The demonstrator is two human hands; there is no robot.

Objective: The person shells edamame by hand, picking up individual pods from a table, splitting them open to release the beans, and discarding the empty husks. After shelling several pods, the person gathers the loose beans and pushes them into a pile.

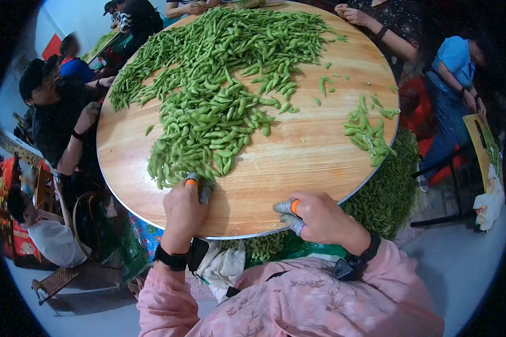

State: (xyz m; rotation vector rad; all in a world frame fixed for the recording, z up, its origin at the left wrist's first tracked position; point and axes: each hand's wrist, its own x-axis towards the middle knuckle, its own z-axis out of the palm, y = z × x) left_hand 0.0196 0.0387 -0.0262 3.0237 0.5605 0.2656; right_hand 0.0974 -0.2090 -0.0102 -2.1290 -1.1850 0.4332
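Observation:
A large pile of green edamame pods [208, 123] covers much of the round wooden table [315, 151]. At the near end of the pile is my left hand [183, 212], its fingers bent in against the closest pods. What lies between those fingers is hidden. My right hand [319, 220] is over the table's near edge, apart from the pile, with thumb and forefinger drawn together. I cannot make out anything held in it. Grey wrapping and an orange band show on the fingers of both hands.
A smaller cluster of pods [368, 132] lies at the table's right side. Below the rim are heaped green trimmings [391, 185]. Other people sit around, including a person in black [56, 118] at left and a forearm [385, 33] at upper right. A red stool [416, 109] stands at right.

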